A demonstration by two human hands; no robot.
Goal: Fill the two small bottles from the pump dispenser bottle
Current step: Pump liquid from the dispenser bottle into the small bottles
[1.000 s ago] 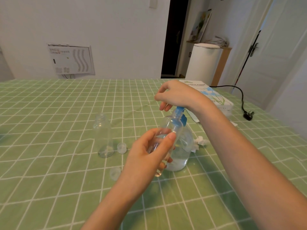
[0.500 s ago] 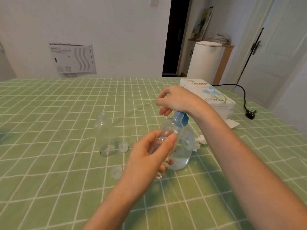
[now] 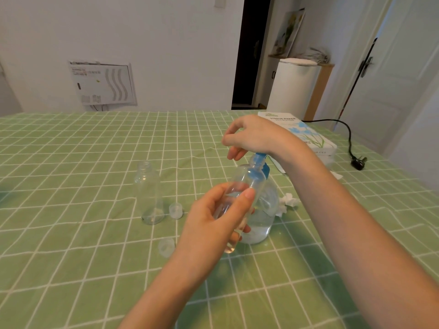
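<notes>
My left hand grips a small clear bottle, tilted with its mouth up against the blue nozzle of the pump dispenser bottle. That dispenser stands on the table, partly full of clear liquid. My right hand rests on top of the blue pump head, fingers loosely curled and hanging over its front. A little clear liquid shows at the bottom of the held bottle. The second small bottle stands upright and uncapped to the left, apart from both hands.
Two small clear caps lie on the green checked tablecloth near the standing bottle. A crumpled tissue lies right of the dispenser. Behind it are a tissue box and a black power plug.
The view has shifted a little. Both hands stay where they were, the left holding the small bottle at the nozzle, the right on the pump head with only slight motion.
</notes>
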